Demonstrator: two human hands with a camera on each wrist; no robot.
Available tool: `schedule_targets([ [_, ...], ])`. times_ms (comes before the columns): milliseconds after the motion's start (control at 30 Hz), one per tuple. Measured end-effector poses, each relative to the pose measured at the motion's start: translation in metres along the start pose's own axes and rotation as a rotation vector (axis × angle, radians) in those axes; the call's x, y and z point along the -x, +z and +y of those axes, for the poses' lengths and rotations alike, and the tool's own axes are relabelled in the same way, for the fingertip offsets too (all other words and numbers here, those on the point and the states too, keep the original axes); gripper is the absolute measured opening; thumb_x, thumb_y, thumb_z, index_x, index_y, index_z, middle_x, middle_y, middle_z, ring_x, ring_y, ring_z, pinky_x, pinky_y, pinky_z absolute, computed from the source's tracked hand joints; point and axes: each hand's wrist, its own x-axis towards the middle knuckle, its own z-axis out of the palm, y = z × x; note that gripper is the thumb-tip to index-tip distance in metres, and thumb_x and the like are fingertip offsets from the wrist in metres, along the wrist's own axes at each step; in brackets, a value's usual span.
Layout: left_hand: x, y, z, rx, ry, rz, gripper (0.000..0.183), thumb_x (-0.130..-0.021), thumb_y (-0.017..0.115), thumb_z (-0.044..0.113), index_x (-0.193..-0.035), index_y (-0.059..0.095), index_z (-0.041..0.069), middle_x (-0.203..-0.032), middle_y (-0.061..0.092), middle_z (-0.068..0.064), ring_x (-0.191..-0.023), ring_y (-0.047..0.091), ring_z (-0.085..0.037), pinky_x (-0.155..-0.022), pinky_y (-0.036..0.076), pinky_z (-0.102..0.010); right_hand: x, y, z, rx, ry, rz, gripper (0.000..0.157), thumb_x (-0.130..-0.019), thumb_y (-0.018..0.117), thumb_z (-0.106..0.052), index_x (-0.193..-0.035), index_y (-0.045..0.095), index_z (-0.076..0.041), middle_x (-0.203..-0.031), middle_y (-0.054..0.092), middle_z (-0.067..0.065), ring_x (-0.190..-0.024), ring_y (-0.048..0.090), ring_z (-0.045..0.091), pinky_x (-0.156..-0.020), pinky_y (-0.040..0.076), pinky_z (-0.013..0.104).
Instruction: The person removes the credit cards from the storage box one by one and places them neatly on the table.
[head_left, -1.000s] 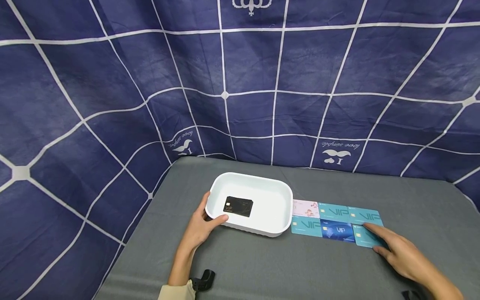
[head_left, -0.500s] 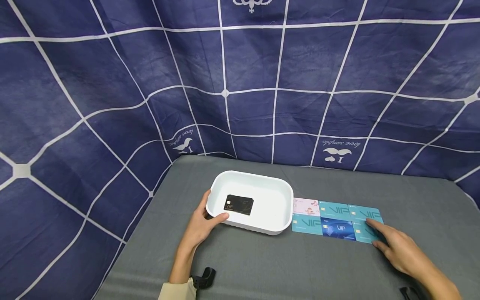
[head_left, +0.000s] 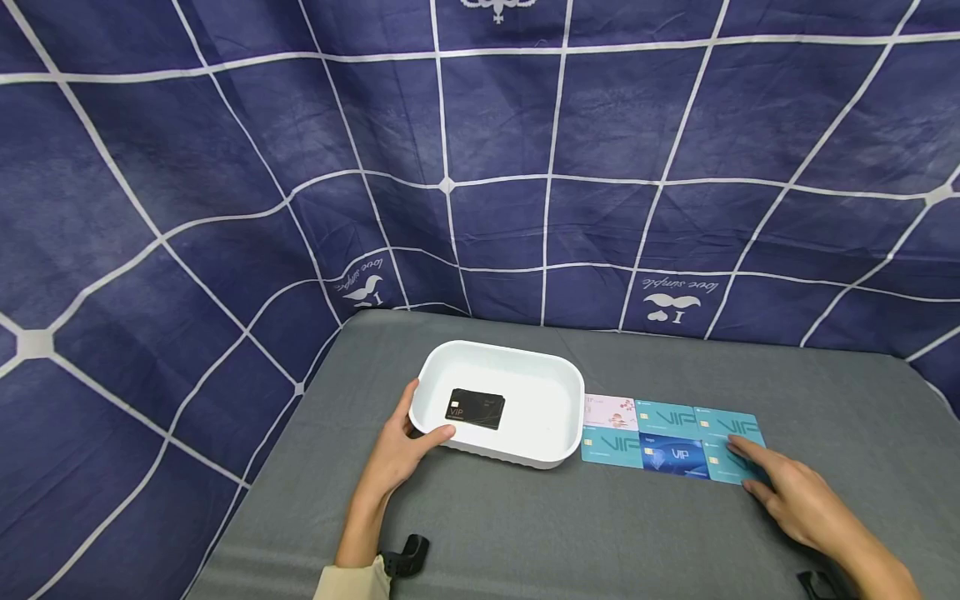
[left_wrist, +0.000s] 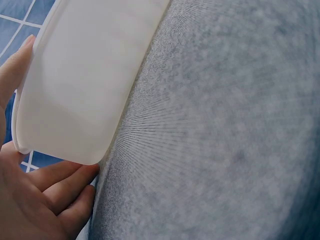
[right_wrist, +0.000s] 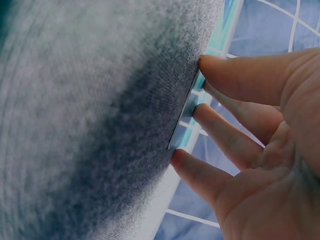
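Note:
My left hand (head_left: 401, 454) holds the white plastic tray (head_left: 551, 375) by its left end. The thumb lies at the near rim and the other fingers are against the end wall, as the left wrist view shows. Black VIP cards (head_left: 476, 409) lie in a small stack inside. To the right, several VIP cards form two rows edge to edge: a pink card (head_left: 611, 412), a dark blue card (head_left: 675, 456) and teal ones. My right hand (head_left: 802, 500) touches the near-right teal card (head_left: 723, 463) with spread fingertips, the thumb at its near corner.
A grey cloth surface (head_left: 570, 533) lies under everything. Behind it and on the left hangs a navy curtain (head_left: 495, 225) with white grid lines. Dark wrist straps (head_left: 407, 556) show near the bottom of the head view.
The near-right teal card has slid slightly away and left under my right fingertips, closing up with its neighbours. My left hand and the tray have stayed in place.

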Motion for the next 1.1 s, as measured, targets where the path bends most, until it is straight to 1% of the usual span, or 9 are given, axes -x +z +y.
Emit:
schedule_targets([
  [233, -0.0006, 0.0000, -0.0003, -0.019, 0.005, 0.000, 0.102, -0.080, 0.084, 0.016, -0.158, 0.019, 0.008, -0.154, 0.032, -0.023, -0.139, 0.035, -0.035, -0.109, 0.030, -0.050, 0.0008, -0.0003, 0.0003, -0.005, 0.005, -0.009, 0.054, -0.082, 0.073, 0.005, -0.132, 0.052, 0.009, -0.125, 0.057, 0.034, -0.106, 0.058, 0.052, -0.083, 0.045, 0.063],
  [467, 0.0014, -0.0009, -0.0006, -0.051, 0.000, 0.002, 0.102, -0.081, 0.083, 0.019, -0.158, 0.018, 0.007, -0.154, 0.031, -0.024, -0.139, 0.035, -0.037, -0.109, 0.031, -0.051, 0.0021, 0.0006, 0.0002, -0.004, 0.000, -0.007, 0.053, -0.082, 0.074, 0.003, -0.132, 0.055, 0.007, -0.122, 0.058, 0.035, -0.106, 0.058, 0.052, -0.082, 0.045, 0.063],
  [633, 0.0012, -0.0008, 0.0002, -0.042, 0.003, 0.003, 0.102, -0.081, 0.084, 0.020, -0.158, 0.019, 0.008, -0.154, 0.032, -0.023, -0.139, 0.035, -0.035, -0.109, 0.030, -0.050, 0.0025, 0.0007, -0.0004, -0.009, 0.005, -0.014, 0.053, -0.082, 0.073, 0.003, -0.132, 0.055, 0.006, -0.122, 0.058, 0.035, -0.107, 0.058, 0.053, -0.082, 0.045, 0.064],
  [733, 0.0008, -0.0004, 0.0008, -0.029, 0.004, 0.003, 0.101, -0.081, 0.084, 0.020, -0.158, 0.019, 0.009, -0.154, 0.032, -0.021, -0.140, 0.034, -0.034, -0.110, 0.029, -0.049, 0.0028, 0.0004, -0.0006, -0.008, 0.003, -0.006, 0.054, -0.082, 0.073, 0.003, -0.133, 0.054, 0.007, -0.123, 0.058, 0.035, -0.108, 0.057, 0.053, -0.082, 0.044, 0.064],
  [967, 0.0011, -0.0010, 0.0008, -0.036, 0.008, 0.001, 0.101, -0.081, 0.084, 0.019, -0.158, 0.019, 0.008, -0.154, 0.033, -0.022, -0.139, 0.035, -0.035, -0.109, 0.030, -0.049, 0.0045, 0.0023, -0.0017, -0.015, -0.012, 0.024, 0.055, -0.081, 0.074, 0.005, -0.133, 0.054, 0.008, -0.125, 0.057, 0.034, -0.109, 0.057, 0.052, -0.084, 0.044, 0.063],
  [1100, 0.0012, -0.0002, 0.0005, -0.035, 0.010, -0.004, 0.101, -0.081, 0.084, 0.020, -0.158, 0.019, 0.008, -0.154, 0.033, -0.022, -0.139, 0.035, -0.035, -0.110, 0.030, -0.050, 0.0058, 0.0028, -0.0030, -0.031, -0.016, 0.060, 0.060, -0.079, 0.074, 0.006, -0.136, 0.052, 0.006, -0.129, 0.054, 0.034, -0.114, 0.053, 0.053, -0.086, 0.041, 0.063],
])
